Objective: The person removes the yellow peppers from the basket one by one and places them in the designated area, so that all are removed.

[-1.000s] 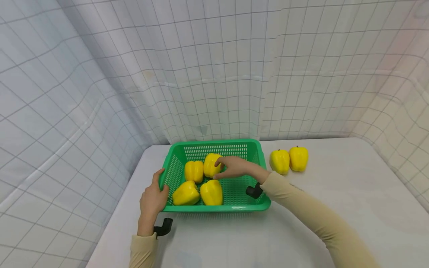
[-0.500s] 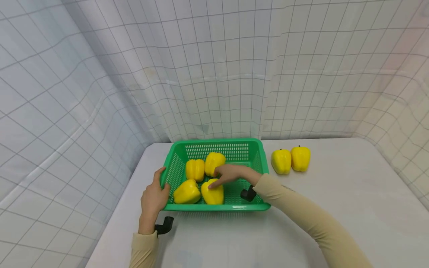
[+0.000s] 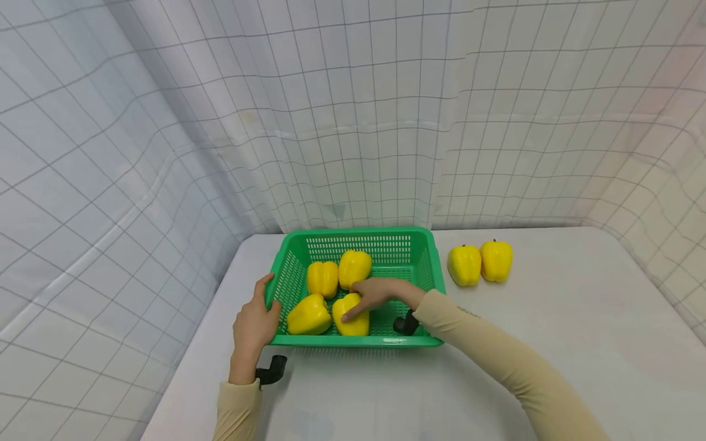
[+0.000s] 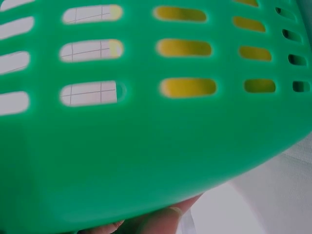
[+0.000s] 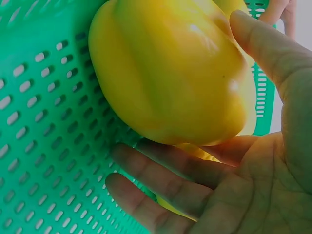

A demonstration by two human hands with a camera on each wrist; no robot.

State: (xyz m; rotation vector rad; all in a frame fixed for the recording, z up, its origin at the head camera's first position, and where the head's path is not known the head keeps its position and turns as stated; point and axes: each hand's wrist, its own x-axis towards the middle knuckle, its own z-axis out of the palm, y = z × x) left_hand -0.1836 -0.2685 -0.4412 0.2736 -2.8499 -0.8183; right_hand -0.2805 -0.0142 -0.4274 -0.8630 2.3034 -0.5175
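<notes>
A green plastic basket (image 3: 355, 340) holds several yellow bell peppers. My left hand (image 3: 255, 321) grips its left rim, the thumb inside and fingers along the outside; in the left wrist view fingertips (image 4: 163, 222) show below the green wall. Inside the basket, my right hand (image 3: 377, 293) holds the front right bell pepper (image 3: 353, 323), thumb on its near side and fingers behind. The right wrist view shows that bell pepper (image 5: 170, 73) between the thumb and the spread fingers, close to the perforated basket wall.
In the basket, more bell peppers lie at front left (image 3: 309, 315), back left (image 3: 322, 280) and back middle (image 3: 355, 269). Two bell peppers (image 3: 464, 265) stand on the white table (image 3: 557, 318), right of the basket. Gridded curtains (image 3: 353, 122) hang behind and at both sides.
My right hand has come down and toward me, from beside the back middle bell pepper onto the front right one, taking hold of it. My left hand stays on the rim.
</notes>
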